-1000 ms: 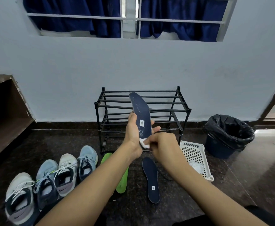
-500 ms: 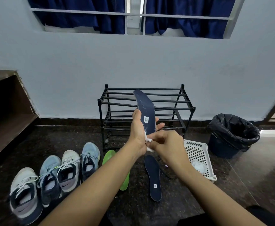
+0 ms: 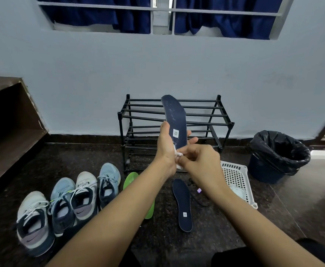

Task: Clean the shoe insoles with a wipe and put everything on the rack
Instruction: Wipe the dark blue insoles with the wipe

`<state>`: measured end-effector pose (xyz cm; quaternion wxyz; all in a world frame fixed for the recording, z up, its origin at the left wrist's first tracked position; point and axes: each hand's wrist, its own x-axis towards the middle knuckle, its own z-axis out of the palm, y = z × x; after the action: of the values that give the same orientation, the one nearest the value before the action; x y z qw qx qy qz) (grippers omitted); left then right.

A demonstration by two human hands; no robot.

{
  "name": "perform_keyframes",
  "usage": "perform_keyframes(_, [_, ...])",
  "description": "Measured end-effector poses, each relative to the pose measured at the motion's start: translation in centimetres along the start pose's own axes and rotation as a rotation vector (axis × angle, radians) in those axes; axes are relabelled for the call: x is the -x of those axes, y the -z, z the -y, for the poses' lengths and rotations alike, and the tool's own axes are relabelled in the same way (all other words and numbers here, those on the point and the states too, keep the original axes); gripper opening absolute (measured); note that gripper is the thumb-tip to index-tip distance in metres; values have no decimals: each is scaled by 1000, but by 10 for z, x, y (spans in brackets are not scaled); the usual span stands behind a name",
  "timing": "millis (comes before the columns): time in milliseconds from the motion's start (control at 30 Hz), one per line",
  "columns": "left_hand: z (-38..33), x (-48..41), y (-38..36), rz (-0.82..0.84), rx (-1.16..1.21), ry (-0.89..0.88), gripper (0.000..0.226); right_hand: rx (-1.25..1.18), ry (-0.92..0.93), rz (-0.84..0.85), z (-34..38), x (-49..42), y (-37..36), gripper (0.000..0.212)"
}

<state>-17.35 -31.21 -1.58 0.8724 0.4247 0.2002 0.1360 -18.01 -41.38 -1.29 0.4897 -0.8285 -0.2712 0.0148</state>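
Left hand (image 3: 165, 149) grips an insole (image 3: 175, 120) upright before the far rack (image 3: 206, 114), right hand (image 3: 200, 160) pinches a wipe (image 3: 179, 154) at its heel; on the floor (image 3: 273, 218), shoes (image 3: 71, 201) left, spare insoles (image 3: 182, 205) near, basket (image 3: 236, 174) and bin (image 3: 277, 157) right.

- A dark bin (image 3: 279, 162) lined with a black bag is seen at the right of the frame, on the floor (image 3: 311, 205) by the wall (image 3: 80, 74).
- A white perforated basket (image 3: 234, 175) is placed just left of the bin.
- Blue curtains (image 3: 100, 18) are hung behind window bars along the top.
- A brown wooden shelf (image 3: 9, 120) is seen at the left edge.
- A small purple object (image 3: 198, 190) is found near the basket.
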Motion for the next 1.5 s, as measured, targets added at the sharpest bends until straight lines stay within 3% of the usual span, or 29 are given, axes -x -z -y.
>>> perform_keyframes(100, [-1, 1, 0, -6, 3, 21, 54, 41, 43, 7, -1, -1, 0, 15])
perform_keyframes(333, [-14, 1, 5, 2, 17, -1, 49, 536, 282, 20, -10, 3, -16, 21])
perform_keyframes(667, [-8, 0, 2, 24, 5, 7, 63, -132, 35, 27, -6, -2, 0, 14])
perform_keyframes(933, [-11, 3, 3, 29, 12, 13, 52, 384, 311, -5, -14, 1, -8, 19])
perform_keyframes(1133, [-5, 0, 1, 53, 66, -20, 61, 112, 243, -19, -6, -4, 5, 19])
perform_keyframes(1500, [-3, -2, 5, -3, 7, -44, 58, 51, 218, -88, -7, -3, -8, 16])
